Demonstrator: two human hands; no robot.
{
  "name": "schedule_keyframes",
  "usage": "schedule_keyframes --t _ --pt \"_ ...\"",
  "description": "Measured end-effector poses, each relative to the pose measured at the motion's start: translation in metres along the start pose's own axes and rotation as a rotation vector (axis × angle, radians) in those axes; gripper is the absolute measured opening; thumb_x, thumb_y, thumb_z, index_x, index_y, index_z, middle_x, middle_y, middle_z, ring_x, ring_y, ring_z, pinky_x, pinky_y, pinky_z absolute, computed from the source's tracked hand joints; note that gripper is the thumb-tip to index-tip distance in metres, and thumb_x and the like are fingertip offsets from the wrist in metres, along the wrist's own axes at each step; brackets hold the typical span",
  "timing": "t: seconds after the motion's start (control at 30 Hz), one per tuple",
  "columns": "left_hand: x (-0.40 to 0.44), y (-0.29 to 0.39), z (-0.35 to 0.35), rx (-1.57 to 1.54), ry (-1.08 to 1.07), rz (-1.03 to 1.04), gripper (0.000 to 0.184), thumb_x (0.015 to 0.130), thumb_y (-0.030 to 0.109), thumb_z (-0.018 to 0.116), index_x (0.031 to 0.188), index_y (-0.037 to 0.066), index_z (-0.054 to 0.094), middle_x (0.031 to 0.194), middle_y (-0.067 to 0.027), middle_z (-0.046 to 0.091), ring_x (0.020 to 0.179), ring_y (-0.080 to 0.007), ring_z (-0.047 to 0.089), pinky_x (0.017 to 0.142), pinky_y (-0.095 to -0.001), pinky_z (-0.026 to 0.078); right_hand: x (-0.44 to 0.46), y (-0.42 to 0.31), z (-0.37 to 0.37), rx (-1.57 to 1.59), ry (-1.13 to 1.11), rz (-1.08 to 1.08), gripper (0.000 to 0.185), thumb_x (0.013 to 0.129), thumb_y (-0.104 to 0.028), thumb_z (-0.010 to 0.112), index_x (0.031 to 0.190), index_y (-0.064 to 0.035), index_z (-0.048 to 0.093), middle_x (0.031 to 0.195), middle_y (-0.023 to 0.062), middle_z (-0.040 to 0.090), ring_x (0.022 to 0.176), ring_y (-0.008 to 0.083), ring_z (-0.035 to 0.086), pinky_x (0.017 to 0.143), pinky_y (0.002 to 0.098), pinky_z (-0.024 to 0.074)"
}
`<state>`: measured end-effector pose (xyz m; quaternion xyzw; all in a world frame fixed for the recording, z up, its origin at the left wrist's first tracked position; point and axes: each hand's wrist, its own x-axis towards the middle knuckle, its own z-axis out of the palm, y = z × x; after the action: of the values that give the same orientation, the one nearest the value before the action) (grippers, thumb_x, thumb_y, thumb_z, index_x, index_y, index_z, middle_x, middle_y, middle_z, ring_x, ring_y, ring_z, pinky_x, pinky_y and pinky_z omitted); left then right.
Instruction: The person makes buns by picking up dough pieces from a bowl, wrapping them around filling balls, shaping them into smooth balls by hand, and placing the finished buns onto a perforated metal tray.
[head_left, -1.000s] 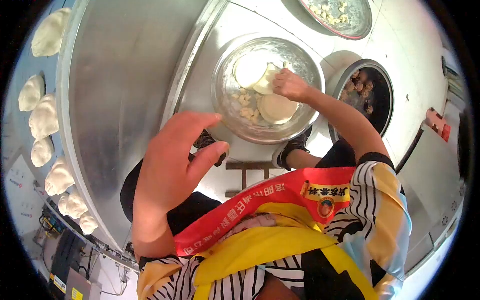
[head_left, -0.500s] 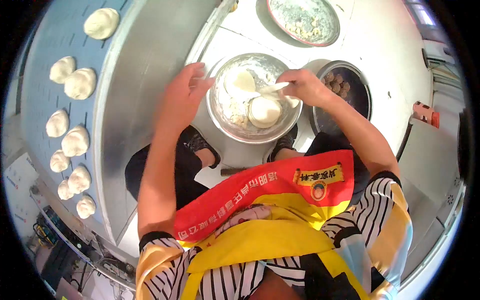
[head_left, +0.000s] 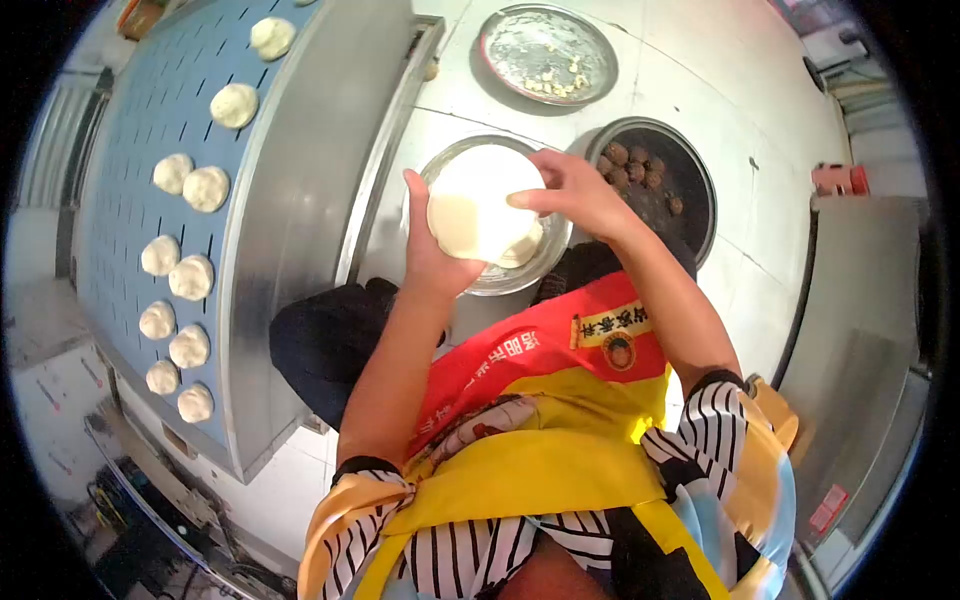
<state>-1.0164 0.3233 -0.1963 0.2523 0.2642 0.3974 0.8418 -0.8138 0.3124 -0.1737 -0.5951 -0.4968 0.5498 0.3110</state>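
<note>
A flat, round dough wrapper [head_left: 480, 205] is held up between my two hands, over the metal bowl [head_left: 562, 240]. My left hand [head_left: 435, 255] supports it from below and the left, thumb upright along its edge and the other fingers hidden beneath. On the other side my right hand [head_left: 580, 195] pinches the wrapper's right edge, thumb on top. More pale dough rounds [head_left: 523, 246] lie in the bowl, partly covered by the held one.
A dark round pan [head_left: 690, 215] with several brown balls [head_left: 634, 165] stands to the right. Behind the bowl sits a floured tray [head_left: 545, 50] with crumbs. At left, a slotted blue surface [head_left: 120, 230] carries several dough buns [head_left: 205, 188], edged by a steel panel [head_left: 290, 200].
The dough wrapper has come up out of the bowl. My left hand, previously bare beside the bowl, has moved under it. The whole view has shifted, showing more of the blue surface.
</note>
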Motion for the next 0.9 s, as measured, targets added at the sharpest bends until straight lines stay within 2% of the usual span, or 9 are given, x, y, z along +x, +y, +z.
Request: schedule_keyframes --t 0.1,0.17,0.37,0.47,0.53,0.63,0.73,0.83,0.9 --pt "0.001 0.02 0.027 -0.107 0.122 -0.22 0.086 0.085 0.074 0.03 0.136 0.005 0.04 0.129 -0.0141 0.051 0.122 -0.0308 0.047 0.103 -0.0474 0.035 -0.005 -0.001 -0.002 -0.13 0.054 -0.155 0.039 0.079 -0.031 0.071 0.1 0.0007 0.064 0.084 0.0059 0.064 0.075 0.0108 0.058 0.067 0.0272 0.0484" --pt "0.003 0.024 0.022 -0.404 -0.382 -0.041 0.09 0.083 0.077 0.026 0.136 0.005 0.039 0.137 -0.0136 0.045 0.125 -0.0328 0.043 0.108 -0.0476 0.03 -0.017 -0.018 -0.001 0.38 0.067 -0.028 0.037 0.086 -0.025 0.065 0.109 0.0031 0.062 0.095 0.0074 0.066 0.084 0.0109 0.06 0.074 0.0267 0.0495" --pt "0.027 -0.026 0.035 -0.374 -0.017 0.022 0.058 0.096 0.046 0.04 0.137 0.005 0.036 0.136 -0.0134 0.045 0.126 -0.031 0.042 0.109 -0.0472 0.029 -0.005 0.005 -0.02 0.138 0.394 -0.271 0.04 0.081 -0.034 0.067 0.101 0.0007 0.063 0.079 0.0121 0.068 0.071 0.0175 0.062 0.067 0.033 0.0491" --pt "0.049 -0.029 0.039 -0.25 0.026 -0.219 0.049 0.098 0.033 0.042 0.136 0.003 0.036 0.134 -0.0146 0.046 0.125 -0.0291 0.044 0.105 -0.0476 0.034 -0.019 0.006 -0.072 -0.141 0.366 -0.16 0.037 0.084 -0.027 0.066 0.107 0.0024 0.061 0.075 0.007 0.064 0.066 0.0115 0.059 0.06 0.0272 0.0486" --pt "0.058 -0.033 0.043 -0.247 0.14 -0.27 0.049 0.098 0.033 0.041 0.136 0.002 0.037 0.135 -0.0157 0.045 0.125 -0.0301 0.044 0.104 -0.0477 0.036 -0.001 0.058 -0.119 0.099 0.549 0.029 0.042 0.081 -0.03 0.069 0.112 -0.0021 0.06 0.074 0.0086 0.068 0.058 0.0146 0.062 0.055 0.0294 0.0498" --pt "0.07 -0.045 0.018 -0.338 0.136 -0.298 0.054 0.097 0.036 0.043 0.138 0.002 0.035 0.141 -0.0164 0.039 0.131 -0.0301 0.037 0.11 -0.0501 0.027 0.031 0.214 -0.178 0.089 0.759 0.258 0.037 0.081 -0.033 0.07 0.094 0.0003 0.065 0.073 0.0099 0.065 0.056 0.0163 0.061 0.054 0.0317 0.0487" --pt "0.075 -0.057 -0.016 -0.542 -0.059 -0.32 0.062 0.095 0.042 0.046 0.142 0.004 0.031 0.145 -0.0147 0.035 0.133 -0.0303 0.033 0.111 -0.0501 0.024 0.037 0.347 -0.191 0.101 0.675 0.711 0.043 0.079 -0.035 0.073 0.101 0.0006 0.063 0.093 0.0121 0.066 0.078 0.0239 0.065 0.065 0.0359 0.0513" --pt "0.075 -0.064 -0.034 -0.721 0.065 -0.291 0.068 0.093 0.048 0.048 0.144 0.007 0.029 0.147 -0.0121 0.034 0.134 -0.0299 0.032 0.111 -0.0493 0.022 0.056 0.407 -0.176 0.373 0.816 0.852 0.056 0.076 -0.035 0.076 0.114 -0.0003 0.057 0.113 0.0162 0.06 0.1 0.0294 0.059 0.076 0.0433 0.0509" --pt "0.077 -0.067 -0.041 -0.705 0.06 -0.267 0.07 0.091 0.05 0.05 0.144 0.008 0.029 0.147 -0.0109 0.034 0.134 -0.0298 0.032 0.111 -0.0492 0.022 0.068 0.404 -0.17 0.438 0.831 0.926 0.057 0.075 -0.036 0.077 0.116 -0.0025 0.056 0.111 0.015 0.06 0.096 0.029 0.06 0.074 0.0453 0.0505"
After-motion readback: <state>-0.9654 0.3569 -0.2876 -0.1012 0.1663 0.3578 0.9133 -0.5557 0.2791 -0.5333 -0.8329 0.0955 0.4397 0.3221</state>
